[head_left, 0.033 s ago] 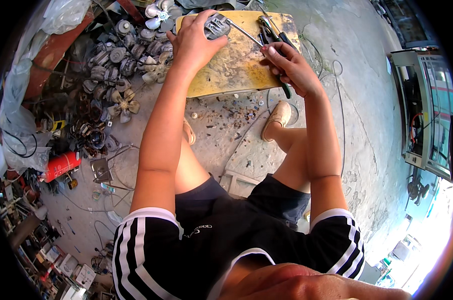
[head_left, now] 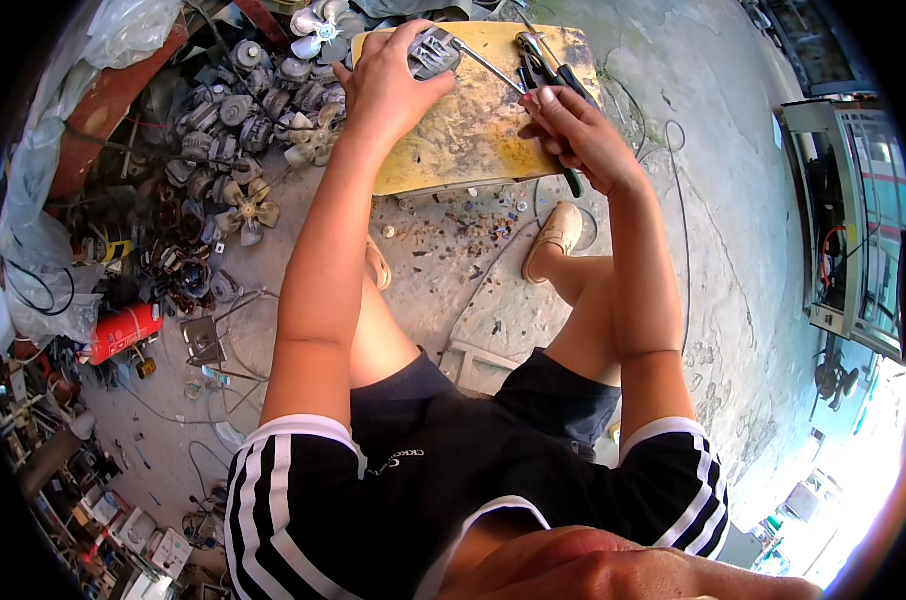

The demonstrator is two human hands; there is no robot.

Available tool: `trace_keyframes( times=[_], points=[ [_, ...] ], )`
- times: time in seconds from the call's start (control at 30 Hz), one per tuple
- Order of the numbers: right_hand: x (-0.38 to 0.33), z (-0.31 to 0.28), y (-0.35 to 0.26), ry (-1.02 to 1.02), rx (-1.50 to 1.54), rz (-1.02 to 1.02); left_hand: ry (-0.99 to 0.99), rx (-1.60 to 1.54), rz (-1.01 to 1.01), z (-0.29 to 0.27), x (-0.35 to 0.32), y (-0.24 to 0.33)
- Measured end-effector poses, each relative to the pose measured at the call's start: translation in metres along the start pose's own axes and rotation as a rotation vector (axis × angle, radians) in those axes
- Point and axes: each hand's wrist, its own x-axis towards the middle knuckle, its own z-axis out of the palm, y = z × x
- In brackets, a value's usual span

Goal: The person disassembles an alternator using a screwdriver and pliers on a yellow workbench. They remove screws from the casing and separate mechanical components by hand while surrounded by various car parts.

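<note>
My left hand (head_left: 391, 85) is wrapped round a small grey metal motor (head_left: 434, 54) at the far left of the yellow board (head_left: 453, 125). A long, slim metal-shafted tool (head_left: 488, 64) slants from the motor to my right hand (head_left: 581, 135). Its thicker far end meets the motor's right side. Thumb and fingers of my right hand close on the near end, so its handle is hidden. Just beyond that hand lie black-handled pliers (head_left: 535, 58). A dark green handle end (head_left: 572, 182) shows below my right hand; which tool it belongs to I cannot tell.
Left of the board is a heap of motors (head_left: 235, 110), with a fan blade wheel (head_left: 248, 212) at its near side. Small scraps (head_left: 473, 228) litter the floor by my feet. Cables run along the right. A red cylinder (head_left: 123, 333) lies left; a glass-fronted cabinet (head_left: 853, 225) stands right.
My right hand's fingers have shifted slightly on the near end of the metal-shafted tool. My left hand and the motor stay in place.
</note>
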Motion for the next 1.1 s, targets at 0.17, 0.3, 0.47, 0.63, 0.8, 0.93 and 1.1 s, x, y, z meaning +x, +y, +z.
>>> trace_keyframes(
  times=[0.17, 0.3, 0.47, 0.63, 0.8, 0.93, 1.1],
  points=[
    [0.010, -0.009, 0.009, -0.051, 0.016, 0.006, -0.005, -0.011, 0.004, 0.000, 0.002, 0.001],
    [0.003, -0.012, 0.013, -0.088, 0.050, -0.021, -0.016, -0.019, -0.004, -0.002, 0.002, 0.002],
    [0.004, -0.013, 0.009, -0.147, 0.163, 0.029, -0.011, -0.004, -0.005, -0.002, 0.002, 0.002],
    [0.011, -0.026, 0.012, -0.262, 0.442, 0.168, -0.015, -0.034, 0.003, -0.002, 0.002, 0.000],
    [-0.001, -0.009, 0.004, -0.049, 0.413, 0.093, -0.013, -0.038, 0.001, 0.000, 0.002, -0.002],
    [0.005, -0.015, 0.011, -0.229, 0.734, 0.205, -0.045, 0.005, -0.026, -0.005, 0.002, 0.002],
    [0.024, -0.020, 0.034, -0.578, 1.118, 0.319, -0.031, -0.052, 0.004, 0.001, 0.004, 0.001]
  ],
)
